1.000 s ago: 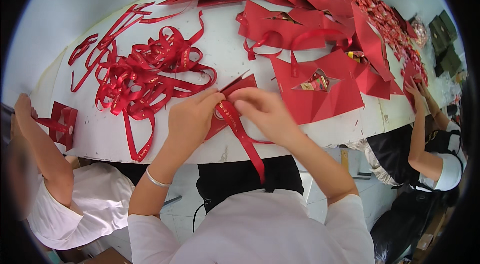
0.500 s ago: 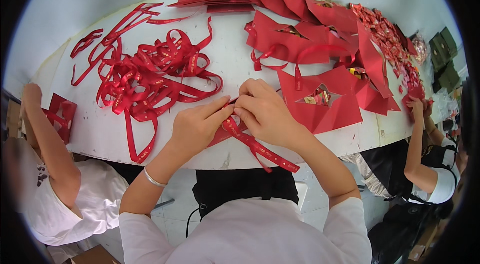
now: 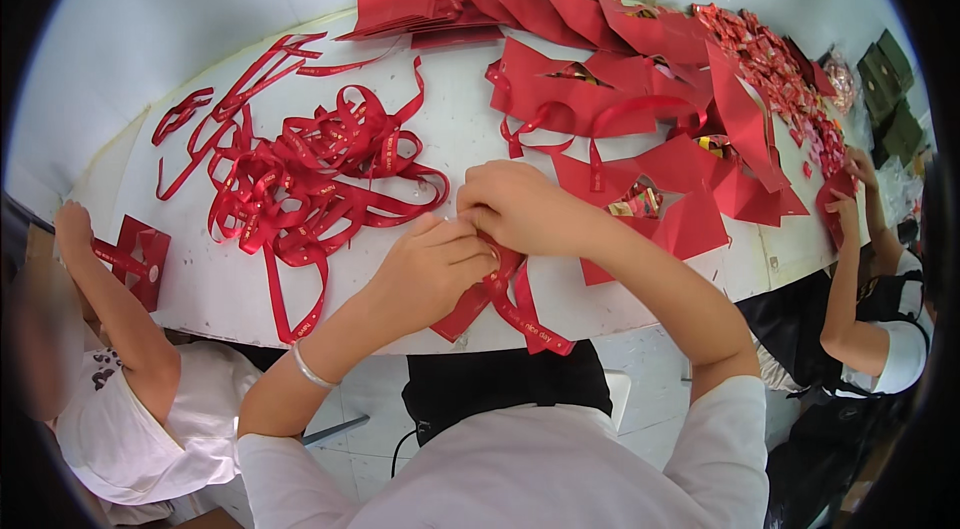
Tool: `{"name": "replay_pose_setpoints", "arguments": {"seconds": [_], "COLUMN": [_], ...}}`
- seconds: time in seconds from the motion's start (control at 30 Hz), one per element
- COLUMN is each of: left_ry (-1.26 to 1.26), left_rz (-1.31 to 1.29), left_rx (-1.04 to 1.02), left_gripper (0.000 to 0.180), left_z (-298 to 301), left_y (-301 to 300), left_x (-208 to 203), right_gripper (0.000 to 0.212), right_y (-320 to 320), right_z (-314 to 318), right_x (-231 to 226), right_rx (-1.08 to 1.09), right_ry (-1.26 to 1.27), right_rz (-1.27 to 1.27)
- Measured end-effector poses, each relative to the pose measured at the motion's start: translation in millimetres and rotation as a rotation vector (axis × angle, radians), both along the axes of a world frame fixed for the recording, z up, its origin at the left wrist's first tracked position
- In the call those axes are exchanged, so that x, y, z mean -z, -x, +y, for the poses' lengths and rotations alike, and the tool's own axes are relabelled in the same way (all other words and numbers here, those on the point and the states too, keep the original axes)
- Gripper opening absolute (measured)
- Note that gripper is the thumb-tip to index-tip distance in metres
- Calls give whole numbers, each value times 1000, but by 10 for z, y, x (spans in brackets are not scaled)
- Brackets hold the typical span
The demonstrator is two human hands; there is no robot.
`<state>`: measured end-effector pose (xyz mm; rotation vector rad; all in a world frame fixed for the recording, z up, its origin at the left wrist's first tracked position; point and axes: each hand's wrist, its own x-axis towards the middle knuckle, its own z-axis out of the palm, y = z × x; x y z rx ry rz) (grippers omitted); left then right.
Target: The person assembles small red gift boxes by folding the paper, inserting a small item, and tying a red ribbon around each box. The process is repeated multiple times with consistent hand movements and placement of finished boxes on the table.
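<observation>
Swinging leftward, the red ribbon (image 3: 540, 332) is trailing while our left hand (image 3: 430, 271) is edging right; it and our right hand (image 3: 525, 209) are seemingly pinching the ribbon, grips meeting over the red card (image 3: 462, 317) at the desk's (image 3: 455, 114) front edge, so we are working it by fingertip.

Your left forearm (image 3: 350, 329) slants in from the near left and your right forearm (image 3: 665, 279) from the near right, elbows bent and set wide apart. Your left hand (image 3: 425, 269) sits slightly nearer than your right hand (image 3: 525, 207). Both have their backs upward and fingers curled inward, fingertips close together between them, partly hidden.
</observation>
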<state>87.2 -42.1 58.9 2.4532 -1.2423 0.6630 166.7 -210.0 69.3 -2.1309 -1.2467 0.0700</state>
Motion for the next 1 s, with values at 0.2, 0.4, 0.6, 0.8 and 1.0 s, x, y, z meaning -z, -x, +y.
{"name": "replay_pose_setpoints", "arguments": {"seconds": [0.2,0.4,0.6,0.8,1.0], "left_ry": [26,158,348,325,200], "left_rz": [139,158,433,407,376], "left_rx": [-246,-446,-304,-275,-269], "left_gripper": [11,8,12,17,17], "left_z": [-170,-260,-243,-176,-98], "left_y": [90,103,133,121,49], "left_x": [-13,71,-9,-22,-37], "right_gripper": [26,27,10,14,35], "right_y": [-127,72,720,896,578], "right_z": [81,-91,-301,-247,-325], "right_x": [-279,-555,-106,227,57], "right_rx": [66,178,170,141,44], "right_ry": [297,172,-260,-407,-495], "right_rz": [356,572,353,88,394]}}
